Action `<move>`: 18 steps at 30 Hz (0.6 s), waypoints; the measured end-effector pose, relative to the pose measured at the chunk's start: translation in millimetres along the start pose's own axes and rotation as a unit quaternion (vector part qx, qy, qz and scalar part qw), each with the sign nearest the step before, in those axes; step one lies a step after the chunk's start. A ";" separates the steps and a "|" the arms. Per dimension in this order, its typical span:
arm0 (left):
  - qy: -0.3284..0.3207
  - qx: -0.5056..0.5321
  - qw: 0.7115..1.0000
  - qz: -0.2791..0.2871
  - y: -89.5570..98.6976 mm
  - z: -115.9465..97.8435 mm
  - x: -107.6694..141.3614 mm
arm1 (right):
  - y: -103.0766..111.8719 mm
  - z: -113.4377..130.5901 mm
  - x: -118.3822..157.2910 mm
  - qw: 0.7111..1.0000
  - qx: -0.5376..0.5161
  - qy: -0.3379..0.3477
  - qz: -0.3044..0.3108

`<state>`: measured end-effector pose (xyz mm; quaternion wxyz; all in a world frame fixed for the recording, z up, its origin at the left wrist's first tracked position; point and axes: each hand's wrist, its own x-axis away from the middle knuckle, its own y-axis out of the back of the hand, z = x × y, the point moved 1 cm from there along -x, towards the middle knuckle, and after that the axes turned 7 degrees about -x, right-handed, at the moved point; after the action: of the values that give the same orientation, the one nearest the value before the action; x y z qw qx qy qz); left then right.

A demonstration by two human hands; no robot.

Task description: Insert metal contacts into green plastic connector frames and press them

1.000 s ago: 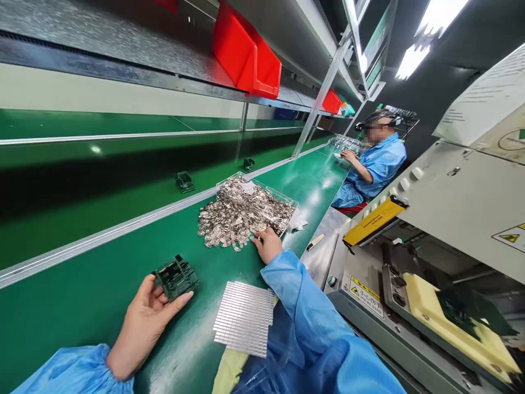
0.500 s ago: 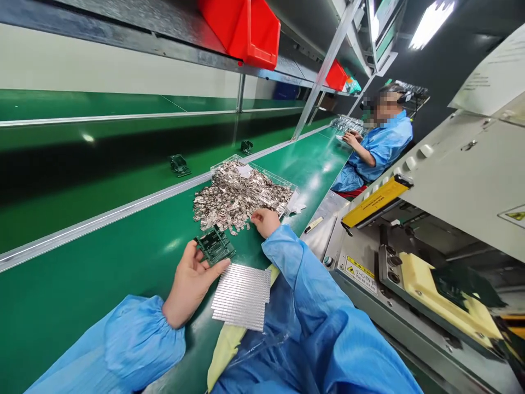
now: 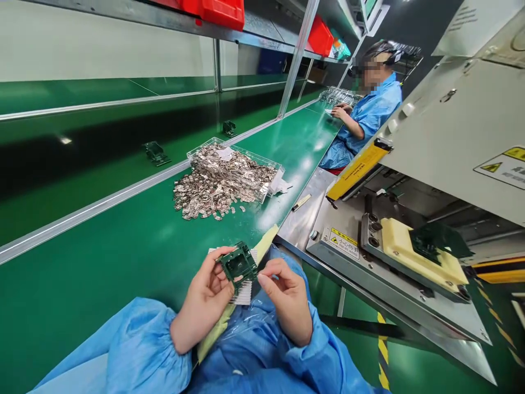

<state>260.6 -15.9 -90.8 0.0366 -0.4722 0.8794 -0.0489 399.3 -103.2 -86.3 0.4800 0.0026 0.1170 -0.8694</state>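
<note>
My left hand [image 3: 205, 306] is closed on a dark green plastic frame-like part [image 3: 241, 264], which it holds tilted above my lap. My right hand [image 3: 289, 301] has thumb and forefinger pinched at the right edge of that part; whatever lies between the fingertips is too small to make out. Beneath the part, mostly covered by it, is a silver ribbed sheet [image 3: 245, 295] on a pale yellow strip [image 3: 219, 331]. Farther off, small shiny metal pieces [image 3: 200, 200] spill in a heap from a clear tray [image 3: 268, 189] onto the green bench.
Two more green parts [image 3: 156, 153] [image 3: 229, 128] sit behind the metal rail [image 3: 151, 178]. To the right stands a machine with a yellow fixture [image 3: 397, 241] and a cutter-like tool [image 3: 302, 202] on its ledge. A co-worker in blue [image 3: 371, 112] sits farther along. Red bins [image 3: 223, 12] rest on the shelf above.
My right hand has come back from the edge of the metal heap to the green part. The left hand has brought the part lower and nearer, over the ribbed sheet. The view has shifted.
</note>
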 end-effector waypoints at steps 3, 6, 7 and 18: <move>-0.011 -0.023 1.000 0.010 -9.7 2.8 6.2 | -1.3 1.4 0.5 0.999 0.024 0.030 -0.024; -0.003 -0.026 0.999 0.021 -14.7 5.8 9.6 | -2.1 3.3 1.7 0.996 0.065 0.046 -0.035; 0.000 -0.026 0.999 0.023 -15.6 6.7 10.5 | -3.0 3.7 2.7 0.995 0.078 0.049 -0.038; -0.021 -0.057 0.998 0.022 -16.1 5.9 11.4 | -13.7 1.3 9.4 0.984 0.149 0.076 -0.066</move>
<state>268.3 -34.6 -94.9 0.0291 -0.4553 0.8898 0.0125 382.9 -104.3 -83.4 0.4056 0.1322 0.0219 -0.9042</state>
